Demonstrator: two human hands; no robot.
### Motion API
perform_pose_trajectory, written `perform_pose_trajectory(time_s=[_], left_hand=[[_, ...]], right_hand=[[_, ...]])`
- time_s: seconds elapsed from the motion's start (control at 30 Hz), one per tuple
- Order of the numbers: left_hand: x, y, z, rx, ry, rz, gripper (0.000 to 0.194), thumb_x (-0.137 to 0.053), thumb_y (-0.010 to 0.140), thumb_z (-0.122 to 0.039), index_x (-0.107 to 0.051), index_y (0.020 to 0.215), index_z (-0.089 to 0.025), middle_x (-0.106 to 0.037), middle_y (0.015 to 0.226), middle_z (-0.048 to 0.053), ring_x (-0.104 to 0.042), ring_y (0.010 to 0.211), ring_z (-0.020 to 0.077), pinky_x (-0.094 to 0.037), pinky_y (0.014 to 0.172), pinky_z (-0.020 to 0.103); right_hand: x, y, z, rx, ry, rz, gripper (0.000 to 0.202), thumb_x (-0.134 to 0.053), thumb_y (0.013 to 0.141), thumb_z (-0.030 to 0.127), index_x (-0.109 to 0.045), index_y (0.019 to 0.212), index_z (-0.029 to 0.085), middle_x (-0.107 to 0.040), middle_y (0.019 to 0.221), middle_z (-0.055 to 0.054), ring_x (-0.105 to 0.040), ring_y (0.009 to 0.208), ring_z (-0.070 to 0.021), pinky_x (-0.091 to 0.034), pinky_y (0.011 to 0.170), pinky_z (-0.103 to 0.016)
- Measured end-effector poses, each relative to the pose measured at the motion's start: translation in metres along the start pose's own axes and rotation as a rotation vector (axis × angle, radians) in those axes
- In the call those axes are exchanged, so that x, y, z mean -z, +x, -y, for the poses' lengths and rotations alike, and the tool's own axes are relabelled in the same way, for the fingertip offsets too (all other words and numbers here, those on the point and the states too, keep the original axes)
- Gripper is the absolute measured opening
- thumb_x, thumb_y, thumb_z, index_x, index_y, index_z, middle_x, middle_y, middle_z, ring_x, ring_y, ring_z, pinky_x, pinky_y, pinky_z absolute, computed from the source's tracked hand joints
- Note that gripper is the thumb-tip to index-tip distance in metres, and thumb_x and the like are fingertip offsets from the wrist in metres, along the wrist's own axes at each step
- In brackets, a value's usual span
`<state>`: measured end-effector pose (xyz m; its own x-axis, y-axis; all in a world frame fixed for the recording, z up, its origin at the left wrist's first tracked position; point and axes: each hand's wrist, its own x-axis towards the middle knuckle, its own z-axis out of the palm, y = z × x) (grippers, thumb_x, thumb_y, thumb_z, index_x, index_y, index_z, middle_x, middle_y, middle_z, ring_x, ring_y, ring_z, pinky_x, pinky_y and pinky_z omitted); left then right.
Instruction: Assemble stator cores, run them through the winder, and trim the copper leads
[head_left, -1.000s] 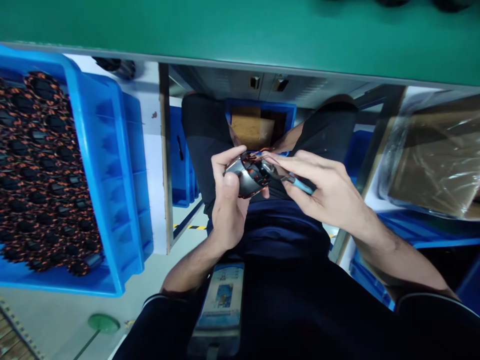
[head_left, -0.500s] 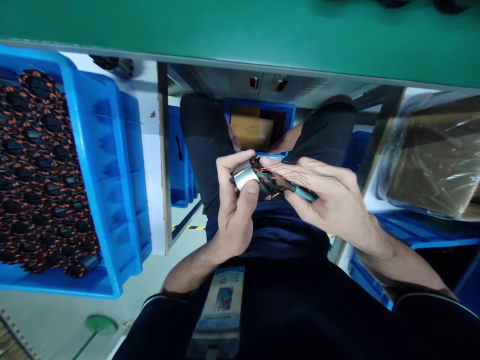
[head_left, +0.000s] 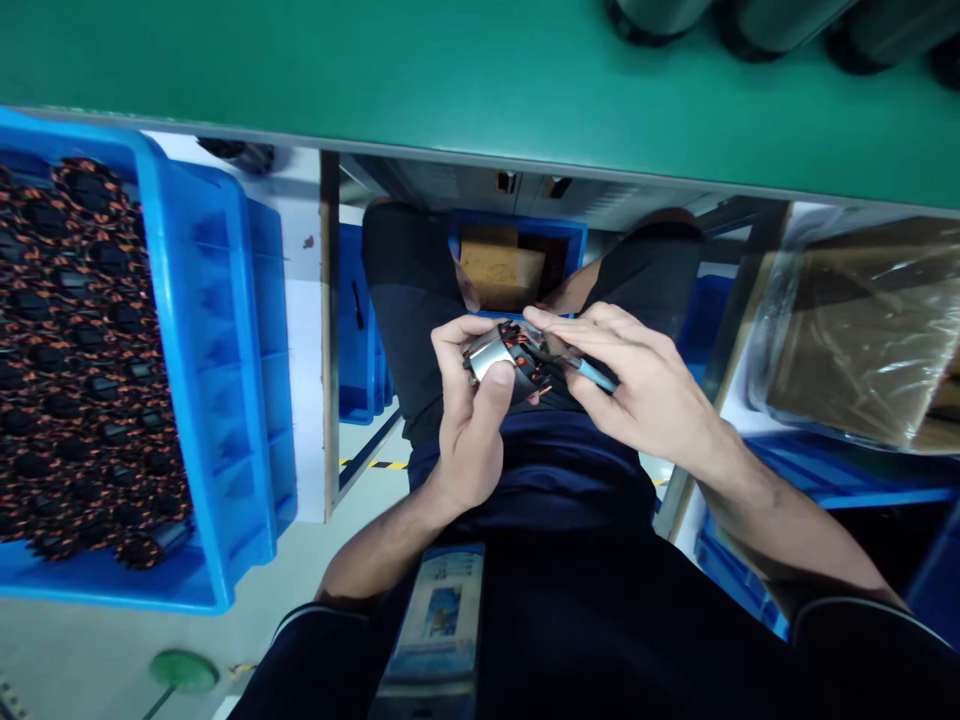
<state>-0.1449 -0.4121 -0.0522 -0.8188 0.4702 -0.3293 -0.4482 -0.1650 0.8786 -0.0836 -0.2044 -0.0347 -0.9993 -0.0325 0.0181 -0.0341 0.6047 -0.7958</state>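
Note:
A motor stator [head_left: 491, 357] with a shiny metal ring, black end parts and copper windings is held above my lap. My left hand [head_left: 472, 410] is closed round it, thumb on the metal ring and fingers behind. In my right hand [head_left: 637, 390] is a pair of cutting pliers [head_left: 595, 374] with blue-grey handles. Their dark jaws reach to the wound end of the stator, but whether they touch it cannot be made out. The right fingers lie over part of the tool.
A blue crate [head_left: 161, 300] packed with several similar stators stands at the left. Dark cylinders [head_left: 780, 25] lie on the green worktop [head_left: 375, 80] ahead. Between my legs is a blue bin [head_left: 517, 220] with cardboard. At right sits a plastic-wrapped carton [head_left: 847, 330].
Long loose copper wires lay across my right fingers before and no longer show there. My right hand has shifted slightly left. The view has tilted up, showing more of the cylinders.

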Motion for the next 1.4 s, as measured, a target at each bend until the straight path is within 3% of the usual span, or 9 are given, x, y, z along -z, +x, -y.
perform_pose_trajectory(time_s=[0.17,0.33,0.6,0.73,0.9,1.07,1.2,1.27,1.4], left_hand=[[0.004,-0.004,-0.002,-0.096,0.114,0.063,0.036,-0.064,0.120,-0.050,-0.055,0.151,-0.034,-0.064,0.151,0.012,-0.073,0.121,0.0252,-0.069,0.102,0.043],[0.003,-0.004,-0.004,-0.234,0.204,0.129,0.038,-0.067,0.119,-0.042,-0.055,0.154,-0.035,-0.063,0.156,0.012,-0.071,0.134,0.0276,-0.065,0.119,0.050],[-0.011,0.003,-0.017,0.034,-0.111,0.023,0.022,-0.067,0.119,-0.051,-0.064,0.112,-0.030,-0.068,0.124,0.005,-0.068,0.099,0.0196,-0.069,0.108,0.042],[-0.018,0.005,-0.022,0.063,-0.171,-0.034,0.021,-0.070,0.117,-0.048,-0.062,0.111,-0.030,-0.071,0.122,0.003,-0.066,0.090,0.0167,-0.070,0.098,0.037],[-0.024,0.003,-0.022,0.038,-0.147,-0.084,0.021,-0.071,0.117,-0.050,-0.064,0.112,-0.031,-0.071,0.125,0.003,-0.067,0.094,0.0184,-0.070,0.100,0.039],[-0.019,0.012,-0.010,0.066,-0.130,-0.096,0.028,-0.073,0.114,-0.056,-0.062,0.113,-0.031,-0.070,0.123,0.003,-0.062,0.089,0.0178,-0.068,0.100,0.038],[-0.008,0.017,0.000,0.072,-0.101,-0.104,0.026,-0.071,0.115,-0.054,-0.061,0.113,-0.030,-0.068,0.125,0.005,-0.066,0.105,0.0207,-0.063,0.108,0.039],[-0.001,0.016,0.003,-0.001,-0.031,-0.072,0.020,-0.065,0.119,-0.050,-0.061,0.121,-0.030,-0.066,0.131,0.007,-0.066,0.122,0.0235,-0.059,0.116,0.042],[0.013,0.015,0.004,-0.415,0.274,-0.009,0.031,-0.075,0.114,-0.039,-0.058,0.139,-0.030,-0.056,0.139,0.009,-0.060,0.134,0.0270,-0.057,0.117,0.045]], right_hand=[[0.006,-0.001,0.015,-0.029,-0.115,-0.065,0.072,-0.063,0.107,0.011,-0.064,0.176,0.029,-0.077,0.122,-0.011,-0.074,0.112,-0.0303,-0.069,0.105,-0.054],[0.009,-0.005,0.023,-0.021,-0.122,-0.085,0.075,-0.061,0.106,0.008,-0.064,0.177,0.032,-0.074,0.114,-0.008,-0.073,0.105,-0.0270,-0.069,0.100,-0.047],[0.004,-0.005,0.025,-0.029,0.034,-0.036,0.072,-0.061,0.107,0.005,-0.068,0.173,0.031,-0.088,0.130,-0.004,-0.082,0.102,-0.0190,-0.072,0.102,-0.034],[-0.001,-0.004,0.024,-0.031,-0.057,-0.043,0.063,-0.059,0.111,0.010,-0.070,0.171,0.022,-0.089,0.124,-0.009,-0.080,0.105,-0.0229,-0.072,0.106,-0.040],[-0.001,-0.006,0.025,-0.054,-0.136,-0.066,0.065,-0.065,0.111,0.010,-0.071,0.171,0.032,-0.088,0.111,-0.002,-0.080,0.096,-0.0180,-0.072,0.096,-0.030],[-0.006,0.001,0.009,-0.056,0.027,-0.075,0.063,-0.066,0.109,0.009,-0.075,0.168,0.031,-0.091,0.134,-0.002,-0.087,0.109,-0.0184,-0.071,0.106,-0.030],[-0.007,0.009,-0.004,-0.190,0.168,-0.010,0.057,-0.069,0.108,0.017,-0.078,0.163,0.024,-0.091,0.110,-0.001,-0.071,0.070,-0.0128,-0.064,0.077,-0.026],[-0.007,0.010,-0.002,-0.234,0.275,-0.021,0.042,-0.074,0.111,0.028,-0.084,0.151,0.021,-0.081,0.088,0.002,-0.060,0.062,-0.0113,-0.055,0.065,-0.024],[-0.011,0.012,0.010,-0.187,0.556,0.025,0.026,-0.096,0.102,0.040,-0.087,0.116,0.020,-0.064,0.075,0.007,-0.051,0.062,-0.0104,-0.049,0.061,-0.024]])
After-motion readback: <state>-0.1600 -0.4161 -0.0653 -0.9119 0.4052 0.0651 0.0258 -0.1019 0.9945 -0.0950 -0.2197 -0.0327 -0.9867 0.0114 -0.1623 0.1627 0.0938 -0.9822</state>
